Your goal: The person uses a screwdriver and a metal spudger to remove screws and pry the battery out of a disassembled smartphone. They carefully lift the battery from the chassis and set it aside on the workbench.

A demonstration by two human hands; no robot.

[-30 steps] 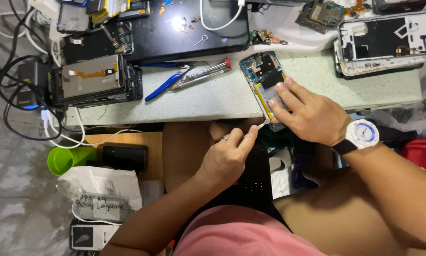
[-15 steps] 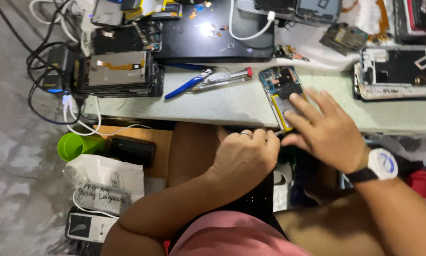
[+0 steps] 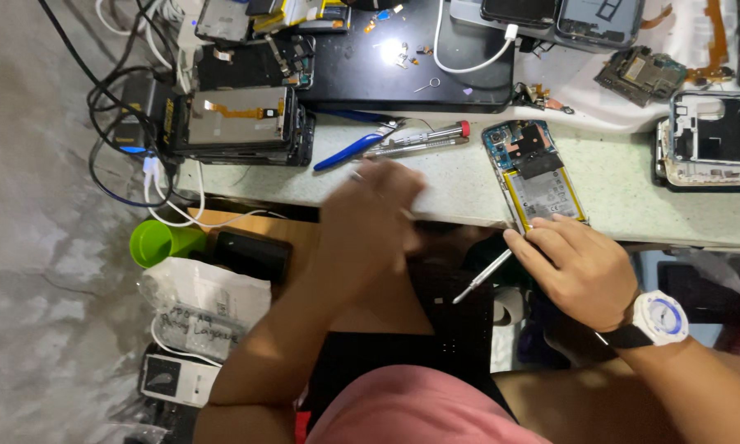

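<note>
Left hand lifted, opened phone beside right hand

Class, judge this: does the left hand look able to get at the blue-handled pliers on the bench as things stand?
Probably yes. The left hand, blurred, hovers at the bench edge just below the blue-handled pliers, and nothing lies between them; only a metal screwdriver sits beside.

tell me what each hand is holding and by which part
The right hand grips a thin metal tool by its upper end, fingers resting on the opened phone. The left hand is blurred; cannot tell.

Left hand motion-blurred, its grip and fingers indistinct.
</note>
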